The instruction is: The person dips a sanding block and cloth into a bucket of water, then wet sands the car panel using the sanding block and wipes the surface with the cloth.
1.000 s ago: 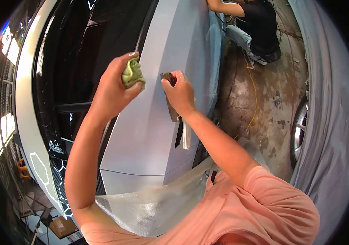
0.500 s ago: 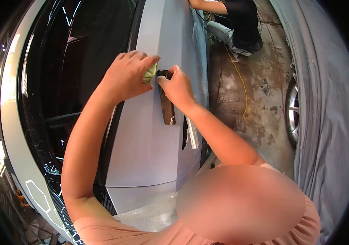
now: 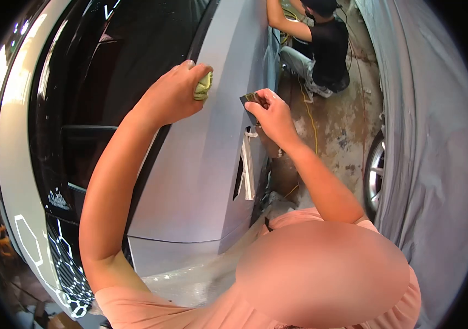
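Clamping a green cloth, the left hand is over the car near its window; the right hand pinches a dark block by the panel's outer edge. I can't tell whether either touches paint. White tape hangs just below the block. Plastic bunches nearer the body. Beyond, a crouching person blocks the aisle; yellow cord crosses the floor towards a grey drape.

And there's the gap, between the left hand and the right hand, with more room down the silver panel; a white strip interrupts its right edge, a crouching person blocks the floor ahead, grey draping walls the right.
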Tool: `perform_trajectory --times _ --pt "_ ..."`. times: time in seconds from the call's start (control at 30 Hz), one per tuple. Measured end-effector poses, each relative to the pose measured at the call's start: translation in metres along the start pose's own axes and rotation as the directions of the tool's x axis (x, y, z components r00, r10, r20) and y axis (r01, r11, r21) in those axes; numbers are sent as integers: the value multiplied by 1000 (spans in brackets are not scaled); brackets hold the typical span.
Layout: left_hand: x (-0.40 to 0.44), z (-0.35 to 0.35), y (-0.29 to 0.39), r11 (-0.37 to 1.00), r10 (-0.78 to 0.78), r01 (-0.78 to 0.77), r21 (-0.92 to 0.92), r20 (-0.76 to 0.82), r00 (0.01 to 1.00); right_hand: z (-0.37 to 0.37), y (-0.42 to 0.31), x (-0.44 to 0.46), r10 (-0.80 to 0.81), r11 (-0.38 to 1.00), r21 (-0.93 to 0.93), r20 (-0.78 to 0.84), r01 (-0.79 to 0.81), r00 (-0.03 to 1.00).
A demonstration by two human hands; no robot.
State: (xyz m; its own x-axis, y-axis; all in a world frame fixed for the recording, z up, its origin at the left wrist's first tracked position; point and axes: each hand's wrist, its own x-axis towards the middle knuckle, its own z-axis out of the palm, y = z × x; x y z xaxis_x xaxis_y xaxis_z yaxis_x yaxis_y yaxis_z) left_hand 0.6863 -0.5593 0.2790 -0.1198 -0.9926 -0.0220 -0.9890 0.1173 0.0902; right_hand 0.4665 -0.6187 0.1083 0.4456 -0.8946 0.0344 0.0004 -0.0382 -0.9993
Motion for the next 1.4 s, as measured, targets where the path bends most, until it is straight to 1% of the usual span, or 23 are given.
perform_trajectory --times 0.1,0.13,0.17,0.2,0.27,0.33,0.4,0.43,0.47,0.5,0.6,0.63,0.7,0.8,0.87,0.93,1.0,1.07,1.13,1.23,1.27,1.33,1.4 --pt "-17 -34 31 992 -115 113 -55 -31 993 -21 -13 7 -211 941 -228 185 251 960" --pt "-26 -41 41 987 -145 142 -73 -42 989 -27 -15 14 -279 895 -278 263 350 924" --pt "-36 -46 50 980 -181 176 -97 -53 982 -30 -12 22 -346 853 -274 339 443 875" --pt "-46 -48 60 968 -211 199 -151 -65 975 -35 -9 34 -410 798 -260 427 544 806" --pt "-65 -44 83 932 -281 250 -261 -85 956 -42 -3 63 -511 668 -183 592 721 623" --pt "-77 -23 118 869 -379 318 -378 -97 920 -39 1 96 -582 530 -100 679 842 447" --pt "-81 23 159 714 -509 377 -590 -67 858 -33 -1 129 -628 393 32 740 919 242" --pt "-76 49 181 608 -558 378 -698 -38 829 -29 -1 143 -632 344 92 759 934 158" --pt "-67 79 200 456 -614 388 -801 32 788 -24 -1 155 -634 301 148 769 942 82" --pt "-53 111 218 328 -677 379 -865 65 733 -18 -6 168 -635 260 202 773 944 10" --pt "-10 203 269 89 -910 300 -950 45 412 1 -21 190 -636 121 383 738 916 -225" --pt "1 229 284 -33 -948 277 -960 118 296 10 -19 194 -644 98 425 716 900 -269" --pt "7 278 311 -257 -957 183 -949 276 86 23 -23 199 -638 42 498 681 866 -360" --pt "-3 349 359 -407 -895 -111 -907 420 -150 29 -24 201 -603 -22 526 671 850 -431" --pt "-13 409 401 -428 -835 -158 -890 456 -307 32 -27 202 -578 -60 525 675 849 -458" --pt "-17 458 446 -498 -738 -202 -843 534 -413 30 -27 203 -553 -86 525 682 847 -479" --pt "-15 502 493 -635 -632 -73 -769 572 -523 31 -27 205 -544 -107 517 684 849 -485" --pt "-8 550 547 -699 -554 -148 -700 661 -507 34 -27 207 -540 -138 517 676 845 -502" --pt "18 563 582 -679 -481 -307 -667 720 -501 34 -26 207 -533 -168 525 664 835 -525" --pt "61 572 620 -736 -399 -350 -580 789 -467 35 -24 207 -543 -179 519 656 836 -524" --pt "75 581 632 -722 -386 -394 -569 803 -454 34 -23 207 -548 -183 518 652 836 -524" --pt "113 625 660 -689 -359 -482 -542 832 -422 33 -23 208 -555 -192 517 644 834 -527" --pt "143 635 669 -658 -357 -530 -535 841 -407 33 -24 208 -557 -191 518 642 833 -527"
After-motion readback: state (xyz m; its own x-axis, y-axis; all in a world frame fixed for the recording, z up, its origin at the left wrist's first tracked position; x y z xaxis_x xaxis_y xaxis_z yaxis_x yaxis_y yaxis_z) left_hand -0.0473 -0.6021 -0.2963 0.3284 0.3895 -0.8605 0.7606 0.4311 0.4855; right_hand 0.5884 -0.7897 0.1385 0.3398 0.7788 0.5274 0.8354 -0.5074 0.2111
